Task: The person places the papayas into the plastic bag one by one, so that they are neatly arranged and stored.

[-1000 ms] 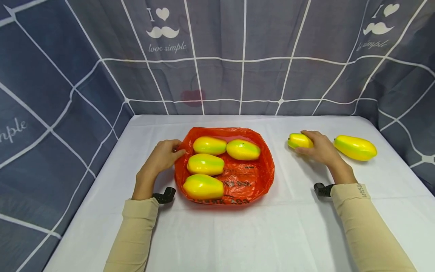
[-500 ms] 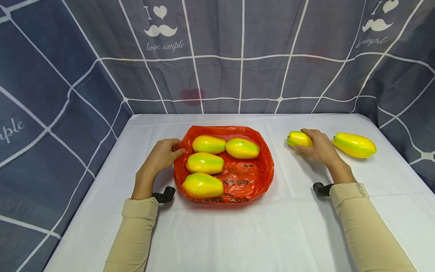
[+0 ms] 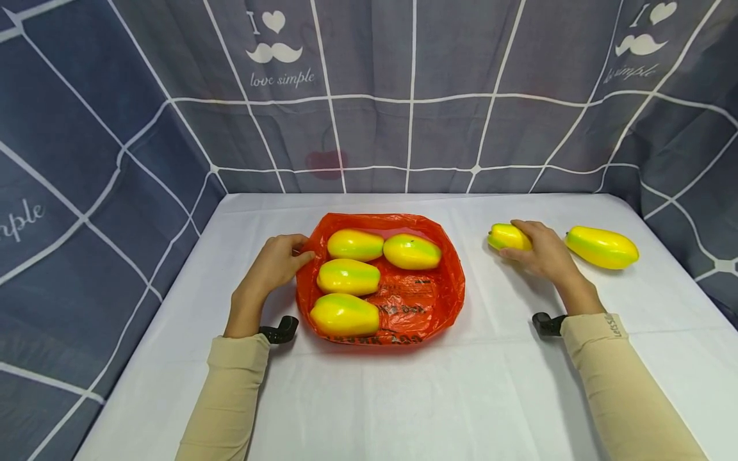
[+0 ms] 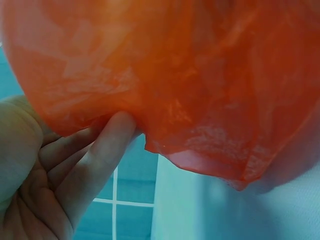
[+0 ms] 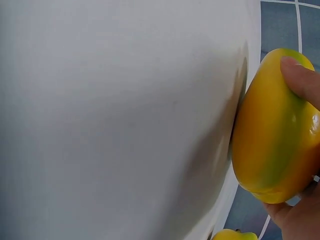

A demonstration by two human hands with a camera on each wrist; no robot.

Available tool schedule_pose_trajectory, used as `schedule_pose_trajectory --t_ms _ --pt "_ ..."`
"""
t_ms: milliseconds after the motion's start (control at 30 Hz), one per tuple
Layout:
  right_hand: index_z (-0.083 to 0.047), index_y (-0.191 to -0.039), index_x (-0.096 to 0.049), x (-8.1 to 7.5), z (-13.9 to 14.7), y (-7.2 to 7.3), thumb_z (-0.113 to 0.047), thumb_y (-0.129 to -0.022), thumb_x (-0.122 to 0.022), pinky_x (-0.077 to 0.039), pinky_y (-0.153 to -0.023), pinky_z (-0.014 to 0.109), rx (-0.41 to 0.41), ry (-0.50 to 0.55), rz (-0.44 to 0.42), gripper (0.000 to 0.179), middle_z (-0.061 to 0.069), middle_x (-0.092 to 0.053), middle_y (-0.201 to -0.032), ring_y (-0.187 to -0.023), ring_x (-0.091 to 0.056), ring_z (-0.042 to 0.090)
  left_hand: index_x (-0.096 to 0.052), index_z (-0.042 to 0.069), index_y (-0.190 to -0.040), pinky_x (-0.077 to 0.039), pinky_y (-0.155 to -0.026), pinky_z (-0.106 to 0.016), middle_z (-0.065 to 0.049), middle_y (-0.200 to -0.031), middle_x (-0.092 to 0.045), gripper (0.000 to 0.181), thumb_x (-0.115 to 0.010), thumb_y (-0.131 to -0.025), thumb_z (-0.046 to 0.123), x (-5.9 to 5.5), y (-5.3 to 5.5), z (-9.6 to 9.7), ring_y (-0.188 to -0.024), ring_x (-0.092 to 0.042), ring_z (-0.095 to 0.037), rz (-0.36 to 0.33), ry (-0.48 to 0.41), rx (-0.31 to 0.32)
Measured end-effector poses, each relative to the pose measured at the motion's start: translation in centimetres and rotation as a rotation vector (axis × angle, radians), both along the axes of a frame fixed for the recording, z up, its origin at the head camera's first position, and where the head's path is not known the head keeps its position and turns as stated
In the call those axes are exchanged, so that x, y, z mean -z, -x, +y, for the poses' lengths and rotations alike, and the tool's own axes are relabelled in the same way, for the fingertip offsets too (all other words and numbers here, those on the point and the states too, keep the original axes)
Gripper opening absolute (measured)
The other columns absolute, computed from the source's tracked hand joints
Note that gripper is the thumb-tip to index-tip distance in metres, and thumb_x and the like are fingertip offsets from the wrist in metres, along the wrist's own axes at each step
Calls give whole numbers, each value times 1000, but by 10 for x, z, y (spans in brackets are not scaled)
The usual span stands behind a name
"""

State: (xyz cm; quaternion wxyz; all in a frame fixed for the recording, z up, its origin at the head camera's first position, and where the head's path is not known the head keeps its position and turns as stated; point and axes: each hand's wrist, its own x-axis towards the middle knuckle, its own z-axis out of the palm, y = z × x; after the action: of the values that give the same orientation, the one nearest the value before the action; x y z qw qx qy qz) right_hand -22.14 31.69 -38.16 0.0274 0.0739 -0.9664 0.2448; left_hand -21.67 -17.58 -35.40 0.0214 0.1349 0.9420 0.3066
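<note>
A red plastic bag (image 3: 406,298) lies spread with its mouth up, its rim rolled outward, and several yellow-green papayas (image 3: 348,277) rest in its left and back parts. At the bag's left rim, my left hand (image 3: 275,264) pinches the thin plastic between thumb and fingers, as the left wrist view shows up close. My right hand (image 3: 539,246) grips another papaya (image 5: 272,130) on the table, right of the bag. In the right wrist view the thumb lies over one side of it and fingers reach round the other. Part of that papaya is hidden by the hand.
One more papaya (image 3: 602,248) lies on the white-covered table (image 3: 450,397), just right of my right hand. Dark grid-patterned curtains (image 3: 369,134) rise behind the table and at both sides. Black wrist cameras (image 3: 279,330) sit on both arms.
</note>
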Motion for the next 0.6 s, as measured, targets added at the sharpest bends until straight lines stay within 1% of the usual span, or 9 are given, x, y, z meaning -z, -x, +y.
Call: schedule_pose_trajectory --t_ms 267,500,600 --pt "7 -145 -39 -1 -2 -5 -26 -89 -75 -24 -106 65 4 -10 -1 74 36 -39 -141 -128 -34 55 -67 -2 -118 -51 -90 -46 -18 -108 -69 29 -64 -96 16 -2 -1 0 -98 -62 -33 -1 6 10" --pt "9 -142 -43 -9 -3 -11 -26 -88 -75 -26 -106 63 -57 -30 -6 72 35 -44 -139 -128 -37 53 -67 -3 -119 -51 -90 -46 -18 -107 -69 30 -64 -96 16 -3 -2 0 -97 -62 -32 3 -1 21" --pt "9 -141 -44 -13 -5 -15 -29 -88 -76 -27 -106 63 -59 -37 -12 72 33 -46 -139 -128 -39 51 -67 -3 -120 -51 -90 -46 -18 -106 -69 30 -64 -96 16 -4 -2 0 -96 -62 -32 7 -6 21"
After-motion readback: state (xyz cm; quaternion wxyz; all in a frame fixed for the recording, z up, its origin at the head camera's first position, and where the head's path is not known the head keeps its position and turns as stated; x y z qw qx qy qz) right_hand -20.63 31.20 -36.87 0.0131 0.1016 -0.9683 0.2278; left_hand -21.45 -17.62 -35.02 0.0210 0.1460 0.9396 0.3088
